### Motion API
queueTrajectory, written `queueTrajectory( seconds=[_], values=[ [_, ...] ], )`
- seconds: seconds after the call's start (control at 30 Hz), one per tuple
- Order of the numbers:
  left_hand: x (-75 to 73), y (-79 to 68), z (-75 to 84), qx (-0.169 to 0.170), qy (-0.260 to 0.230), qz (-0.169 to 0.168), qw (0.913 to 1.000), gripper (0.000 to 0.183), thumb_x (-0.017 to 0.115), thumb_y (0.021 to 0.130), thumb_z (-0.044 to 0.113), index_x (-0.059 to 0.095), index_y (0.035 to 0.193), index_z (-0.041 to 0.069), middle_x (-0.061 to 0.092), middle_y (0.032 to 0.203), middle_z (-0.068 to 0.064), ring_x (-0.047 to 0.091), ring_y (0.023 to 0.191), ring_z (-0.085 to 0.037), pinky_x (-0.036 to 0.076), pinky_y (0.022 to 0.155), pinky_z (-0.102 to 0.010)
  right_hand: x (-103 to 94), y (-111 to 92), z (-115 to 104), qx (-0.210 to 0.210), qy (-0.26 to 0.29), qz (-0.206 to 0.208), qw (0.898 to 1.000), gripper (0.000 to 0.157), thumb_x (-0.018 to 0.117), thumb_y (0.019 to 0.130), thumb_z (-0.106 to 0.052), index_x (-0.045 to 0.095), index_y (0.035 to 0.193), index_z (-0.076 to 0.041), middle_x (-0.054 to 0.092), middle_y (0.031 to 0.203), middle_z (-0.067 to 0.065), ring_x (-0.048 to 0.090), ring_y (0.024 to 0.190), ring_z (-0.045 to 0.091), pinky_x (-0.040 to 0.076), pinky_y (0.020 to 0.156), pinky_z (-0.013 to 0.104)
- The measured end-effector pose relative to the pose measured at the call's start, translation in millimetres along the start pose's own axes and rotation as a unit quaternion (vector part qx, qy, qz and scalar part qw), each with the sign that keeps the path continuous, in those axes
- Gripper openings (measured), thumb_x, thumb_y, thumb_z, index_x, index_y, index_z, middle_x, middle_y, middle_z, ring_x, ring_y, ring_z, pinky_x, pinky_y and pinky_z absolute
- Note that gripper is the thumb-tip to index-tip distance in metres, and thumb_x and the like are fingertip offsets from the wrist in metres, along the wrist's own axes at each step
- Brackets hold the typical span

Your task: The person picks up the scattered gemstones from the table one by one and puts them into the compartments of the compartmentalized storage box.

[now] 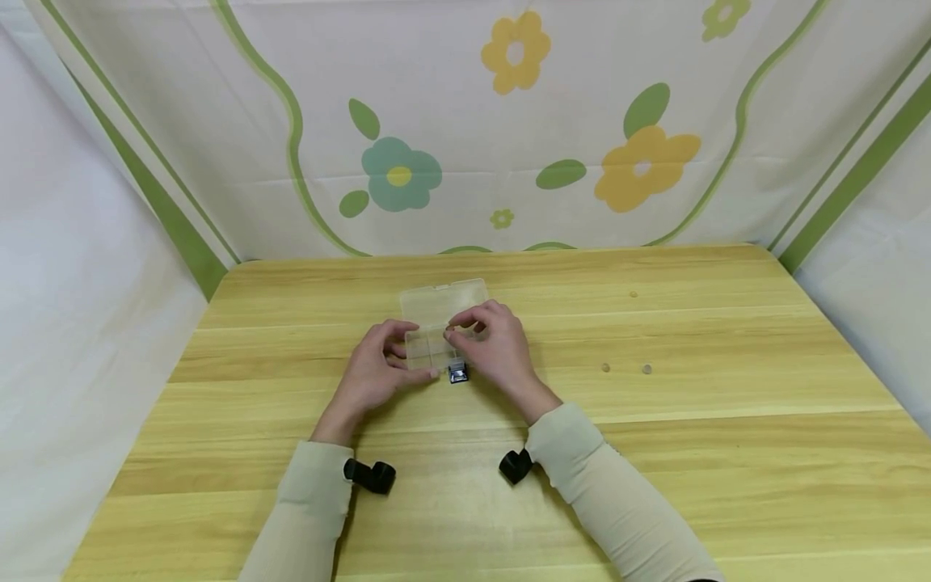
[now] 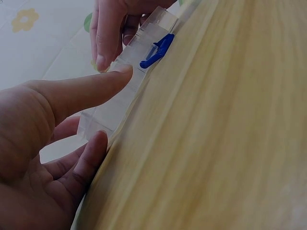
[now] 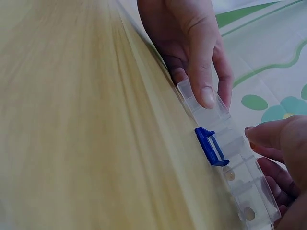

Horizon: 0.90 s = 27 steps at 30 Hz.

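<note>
A clear plastic compartment box [image 1: 418,347] stands on the table with its lid [image 1: 429,304] tipped back. A blue latch [image 3: 211,147] hangs at its front edge. My left hand [image 1: 373,368] grips the box's left end, thumb along the front wall and fingers around the side. Over the middle compartments, my right hand [image 1: 498,343] pinches a small brownish piece [image 1: 448,333] between thumb and fingertips; its kind is mostly hidden. Two small round pale pieces, one of them a translucent bead-like piece [image 3: 249,213], lie in separate compartments toward the right end.
Three small round pieces lie loose on the wooden table [image 1: 727,485] to the right: one farther back [image 1: 634,294], a brownish one [image 1: 605,368] and a greyish one [image 1: 646,369]. A flowered white cloth [image 1: 451,97] hangs behind the table's back edge.
</note>
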<state>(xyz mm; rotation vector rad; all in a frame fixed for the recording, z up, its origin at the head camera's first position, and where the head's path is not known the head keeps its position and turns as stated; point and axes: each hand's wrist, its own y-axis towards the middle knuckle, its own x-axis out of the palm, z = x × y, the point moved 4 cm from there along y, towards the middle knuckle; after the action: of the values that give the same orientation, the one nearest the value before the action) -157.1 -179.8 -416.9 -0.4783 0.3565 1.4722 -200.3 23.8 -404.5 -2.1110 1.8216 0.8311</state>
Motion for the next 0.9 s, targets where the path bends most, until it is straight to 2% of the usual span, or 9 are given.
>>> queueTrajectory(
  seconds=[0.3, 0.53, 0.9],
  values=[
    [-0.2, 0.2, 0.5, 0.002, -0.004, -0.002, 1.0, 0.074, 0.097, 0.082, 0.019, 0.06, 0.146, 0.012, 0.061, 0.137, -0.016, 0.062, 0.11, -0.029, 0.058, 0.094, -0.039, 1.6, -0.4, 0.1, 0.006, -0.019, -0.008, 1.0, 0.014, 0.086, 0.092, -0.028, 0.085, 0.103, -0.02, 0.071, 0.107, 0.0, 0.062, 0.101, 0.024, 0.049, 0.091, 0.04],
    [0.2, 0.3, 0.0, -0.001, -0.009, -0.002, 1.0, 0.074, 0.097, 0.082, 0.018, 0.06, 0.146, 0.013, 0.06, 0.136, -0.015, 0.061, 0.11, -0.029, 0.057, 0.094, -0.037, 2.6, -1.0, 0.2, 0.001, -0.044, -0.011, 0.999, 0.015, 0.087, 0.092, -0.031, 0.086, 0.104, -0.022, 0.071, 0.106, -0.002, 0.06, 0.1, 0.022, 0.045, 0.091, 0.039],
    [0.2, 0.7, -0.7, 0.002, -0.009, -0.004, 1.0, 0.072, 0.096, 0.083, 0.02, 0.061, 0.146, 0.013, 0.06, 0.137, -0.016, 0.061, 0.111, -0.029, 0.057, 0.093, -0.037, 3.1, -0.9, 0.5, -0.002, -0.045, -0.014, 0.999, 0.015, 0.086, 0.093, -0.031, 0.086, 0.105, -0.022, 0.072, 0.107, -0.002, 0.06, 0.1, 0.022, 0.045, 0.091, 0.04]
  ],
)
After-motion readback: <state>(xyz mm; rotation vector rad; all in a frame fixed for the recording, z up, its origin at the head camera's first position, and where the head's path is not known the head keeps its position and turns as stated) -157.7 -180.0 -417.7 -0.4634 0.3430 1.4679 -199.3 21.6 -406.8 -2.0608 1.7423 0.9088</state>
